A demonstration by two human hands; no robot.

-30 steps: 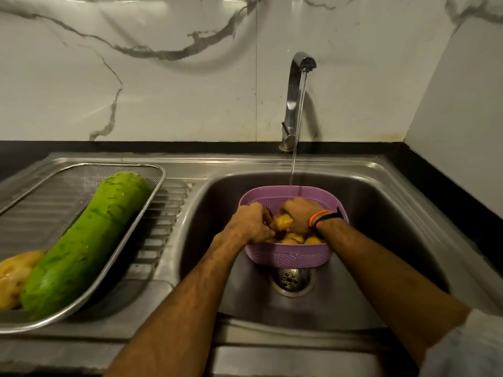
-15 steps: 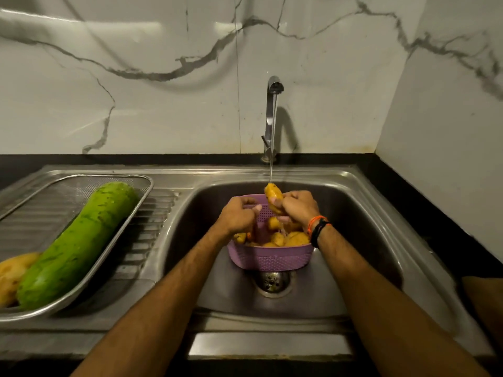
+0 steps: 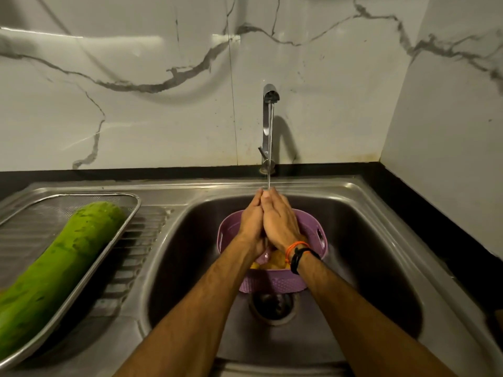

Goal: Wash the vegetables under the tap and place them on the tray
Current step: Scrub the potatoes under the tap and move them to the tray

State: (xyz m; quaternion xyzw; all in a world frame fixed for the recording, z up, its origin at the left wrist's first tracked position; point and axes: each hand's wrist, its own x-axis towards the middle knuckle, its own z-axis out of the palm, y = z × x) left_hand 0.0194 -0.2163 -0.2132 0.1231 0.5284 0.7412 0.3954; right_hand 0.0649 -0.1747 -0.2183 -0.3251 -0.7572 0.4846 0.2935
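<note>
My left hand (image 3: 251,221) and my right hand (image 3: 280,221) are pressed palm to palm with straight fingers, fingertips right under the water running from the tap (image 3: 268,118). Whether a vegetable lies between the palms is hidden. Below them a purple basket (image 3: 272,282) stands in the sink (image 3: 367,254), with small yellow vegetables (image 3: 275,261) showing between my wrists. On the left drainboard a metal tray (image 3: 130,213) holds a long green gourd (image 3: 62,254).
The drain (image 3: 273,306) lies just in front of the basket. A marble wall rises behind the tap, and a second wall closes the right side beyond a black counter strip (image 3: 435,213). The ribbed drainboard (image 3: 136,254) shows beside the tray.
My hands rose from the basket with a yellow piece, then closed flat against each other under the stream; the piece is no longer visible. The view has tilted and moved closer.
</note>
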